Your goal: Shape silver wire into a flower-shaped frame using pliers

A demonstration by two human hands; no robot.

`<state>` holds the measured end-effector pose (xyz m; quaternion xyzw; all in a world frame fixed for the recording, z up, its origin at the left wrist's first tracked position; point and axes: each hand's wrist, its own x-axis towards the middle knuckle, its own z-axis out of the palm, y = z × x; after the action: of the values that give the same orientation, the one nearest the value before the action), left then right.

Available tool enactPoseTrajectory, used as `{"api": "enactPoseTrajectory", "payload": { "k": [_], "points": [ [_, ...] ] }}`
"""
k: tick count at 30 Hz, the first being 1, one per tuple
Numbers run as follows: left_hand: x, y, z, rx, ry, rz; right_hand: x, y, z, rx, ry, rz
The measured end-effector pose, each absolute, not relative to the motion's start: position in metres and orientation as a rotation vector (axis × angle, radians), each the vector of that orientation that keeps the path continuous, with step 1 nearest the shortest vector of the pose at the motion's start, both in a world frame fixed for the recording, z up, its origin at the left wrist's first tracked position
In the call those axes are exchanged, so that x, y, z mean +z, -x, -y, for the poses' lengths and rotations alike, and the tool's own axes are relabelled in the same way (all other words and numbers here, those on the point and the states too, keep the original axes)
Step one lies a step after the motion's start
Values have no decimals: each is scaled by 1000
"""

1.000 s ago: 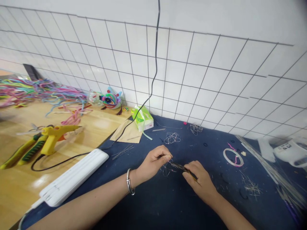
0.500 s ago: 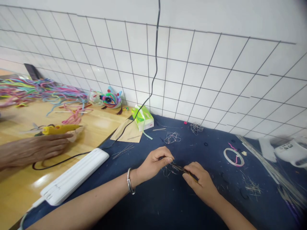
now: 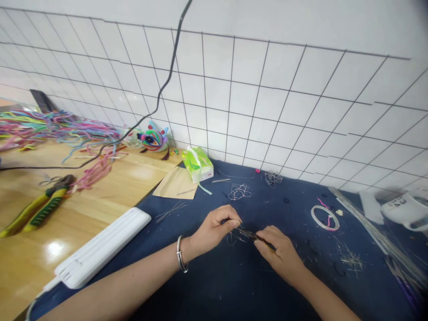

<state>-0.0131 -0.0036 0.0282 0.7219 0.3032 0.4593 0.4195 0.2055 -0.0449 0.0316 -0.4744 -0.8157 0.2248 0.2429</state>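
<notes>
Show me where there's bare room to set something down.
The wooden tabletop is bare between the yellow-green pliers and white power strip. The blue mat looks mostly free on the near side of the left hand and right hand. It is crowded at right, around the white ring, wire clippings and wire bundle.

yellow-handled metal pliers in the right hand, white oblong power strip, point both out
Held yellow-handled metal pliers (image 3: 249, 234), head view: dark metal head.
White oblong power strip (image 3: 103, 247), head view: middle of its top face.
</notes>
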Motion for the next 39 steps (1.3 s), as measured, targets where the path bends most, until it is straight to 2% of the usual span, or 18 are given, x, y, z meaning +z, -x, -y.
{"api": "enactPoseTrajectory", "payload": {
  "k": [25,39],
  "points": [
    [29,13,2,1072,-1613,-700,27,-208,43,491,1209,2312],
    [16,11,-3,1089,-1319,-417,31,-207,45,595,1128,2239]
  ]
}}
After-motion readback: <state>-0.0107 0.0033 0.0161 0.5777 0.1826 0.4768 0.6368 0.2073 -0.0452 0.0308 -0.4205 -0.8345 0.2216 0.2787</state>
